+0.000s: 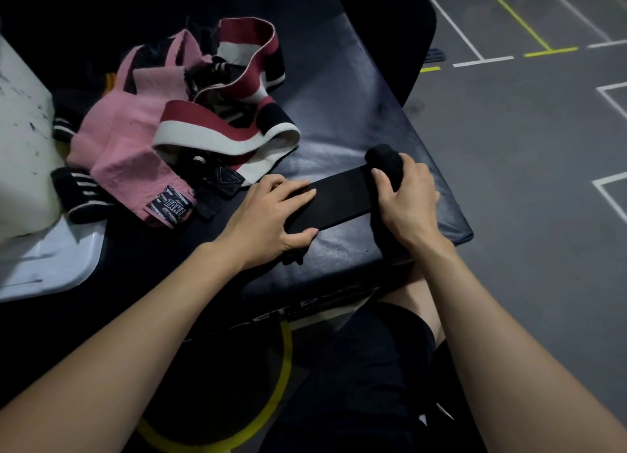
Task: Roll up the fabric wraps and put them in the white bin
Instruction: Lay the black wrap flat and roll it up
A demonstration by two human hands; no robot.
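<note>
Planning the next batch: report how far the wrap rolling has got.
Done: no finished roll shows; the white bin hides its inside. In hand: the right hand grips the rolled end of the black wrap while the left hand presses its flat part. Left: the pink wrap and red-and-white wrap, still unrolled.

- Left hand [271, 215]: bare, with no glove, ring or band to be seen; short, plain nails.
- Right hand [407, 201]: bare as well, no glove and no ring; short nails.
- Left forearm [142, 320]: bare along the whole stretch in view, no sleeve, no watch or strap at the wrist.
- Right forearm [492, 337]: bare too, no sleeve or wristwear showing.
- Black shorts [369, 368]: dark, plain fabric at the near edge of the view, ending above the knee.
- Bare leg [420, 300]: a strip shows beyond the hem of the shorts, between the two forearms.
</note>
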